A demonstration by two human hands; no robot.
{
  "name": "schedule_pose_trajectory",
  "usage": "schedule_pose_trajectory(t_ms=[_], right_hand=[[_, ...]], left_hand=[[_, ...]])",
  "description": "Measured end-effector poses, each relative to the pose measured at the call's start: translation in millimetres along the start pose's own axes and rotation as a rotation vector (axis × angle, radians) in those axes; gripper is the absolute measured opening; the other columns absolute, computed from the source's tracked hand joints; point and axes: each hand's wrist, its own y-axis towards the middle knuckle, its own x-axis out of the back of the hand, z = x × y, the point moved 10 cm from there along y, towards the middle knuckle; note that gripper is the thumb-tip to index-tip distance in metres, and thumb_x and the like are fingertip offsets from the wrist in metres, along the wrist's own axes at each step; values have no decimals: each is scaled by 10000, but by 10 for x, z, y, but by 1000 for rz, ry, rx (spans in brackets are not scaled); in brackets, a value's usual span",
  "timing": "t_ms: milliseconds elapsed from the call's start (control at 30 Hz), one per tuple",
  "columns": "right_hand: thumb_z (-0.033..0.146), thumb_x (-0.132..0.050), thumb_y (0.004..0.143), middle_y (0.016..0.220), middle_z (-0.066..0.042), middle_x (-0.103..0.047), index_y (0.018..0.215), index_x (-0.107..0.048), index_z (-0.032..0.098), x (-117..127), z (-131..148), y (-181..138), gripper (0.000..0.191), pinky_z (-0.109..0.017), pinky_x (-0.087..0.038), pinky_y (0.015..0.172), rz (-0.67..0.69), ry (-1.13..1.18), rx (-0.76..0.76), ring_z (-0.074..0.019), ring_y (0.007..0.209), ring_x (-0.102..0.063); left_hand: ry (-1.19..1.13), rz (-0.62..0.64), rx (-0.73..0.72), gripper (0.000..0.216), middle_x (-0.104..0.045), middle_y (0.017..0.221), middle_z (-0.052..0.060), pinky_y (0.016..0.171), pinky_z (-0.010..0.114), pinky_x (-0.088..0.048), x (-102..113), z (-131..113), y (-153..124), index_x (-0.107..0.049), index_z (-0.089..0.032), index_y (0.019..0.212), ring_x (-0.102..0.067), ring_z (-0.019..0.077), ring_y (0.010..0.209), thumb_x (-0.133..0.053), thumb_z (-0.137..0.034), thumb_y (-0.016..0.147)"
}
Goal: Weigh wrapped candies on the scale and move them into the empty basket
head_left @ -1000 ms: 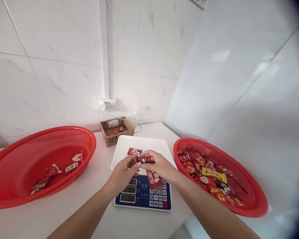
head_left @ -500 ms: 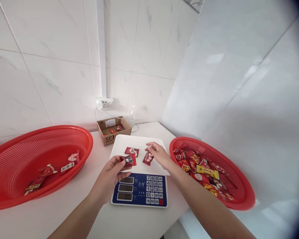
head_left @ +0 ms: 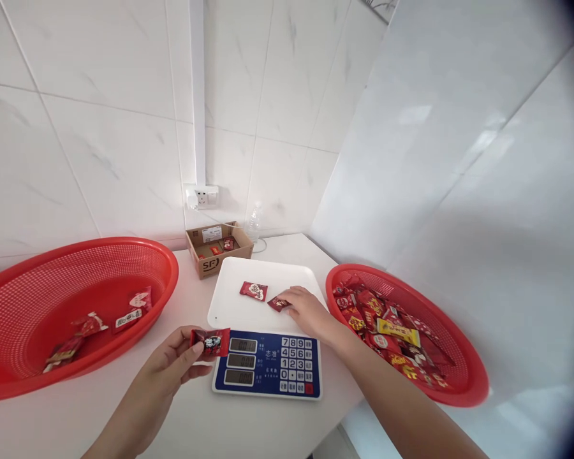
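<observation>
My left hand (head_left: 165,370) pinches a small dark red wrapped candy (head_left: 212,342) just left of the scale's blue keypad panel (head_left: 268,364). My right hand (head_left: 306,310) rests fingers-down on the scale's white weighing tray (head_left: 234,306), touching a small red candy packet (head_left: 278,303) that lies there. A second red packet with a white heart print (head_left: 254,291) lies on the tray a little farther back.
A large red mesh basket (head_left: 38,376) at the left holds a few red candy packets. Another red basket (head_left: 463,395) at the right is full of mixed wrapped candies. A small cardboard box (head_left: 210,262), a water bottle (head_left: 254,224) and a wall socket (head_left: 201,196) stand behind the scale.
My hands parted: the left drew the dark candy back and leftward off the tray, and the right laid its red packet down on the tray.
</observation>
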Motion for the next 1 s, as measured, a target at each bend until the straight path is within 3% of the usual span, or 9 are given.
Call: schedule_pose_trajectory(t_ms=[200,300,400,533,700,1000], right_hand=[[208,-361,887,1091,-83,-650,1119,-604,206,109,-92,57,337,-346,-417,836,44,50,-145,-228,995,-575],[250,-371,891,1145,-86,-632,1206,-552,208,119,-194,69,365,-334,-420,841,70,114,-225,-225,1023,-579],[222,-423,864,1169,-125,-607,1253,-522,158,141,-284,72,406,-358,-417,864,34,37,-281,-245,1030,-573],[203,-453,851,1238,-113,-558,1192,-583,187,207,-177,30,366,-391,-391,924,-73,-32,-210,-256,1127,-499],[181,-523,807,1086,-51,-629,987,-694,250,27,100,-36,258,-368,-399,921,22,53,23,-219,1025,-522],[163,-460,850,1127,-105,-613,1063,-671,191,127,-186,240,301,-381,-403,909,-96,-178,-129,-251,1064,-504]], left_hand=[[20,3,-8,214,-645,1015,11,822,306,-468,25,10,-61,-594,-255,939,-579,189,951,-535,-434,837],[18,-6,-8,215,-640,993,3,813,303,-464,43,30,-60,-591,-256,934,-578,180,917,-537,-440,836],[16,2,-1,225,-638,1003,8,826,313,-458,26,47,-47,-590,-252,946,-567,185,921,-535,-441,835],[19,-1,11,229,-646,975,8,823,321,-459,28,56,-48,-603,-253,921,-562,199,925,-556,-450,814],[16,-9,7,214,-651,952,1,818,314,-459,37,52,-47,-614,-258,899,-566,195,909,-570,-446,805],[22,12,3,234,-645,938,15,813,323,-459,-27,73,-37,-609,-241,900,-568,197,885,-575,-450,800]])
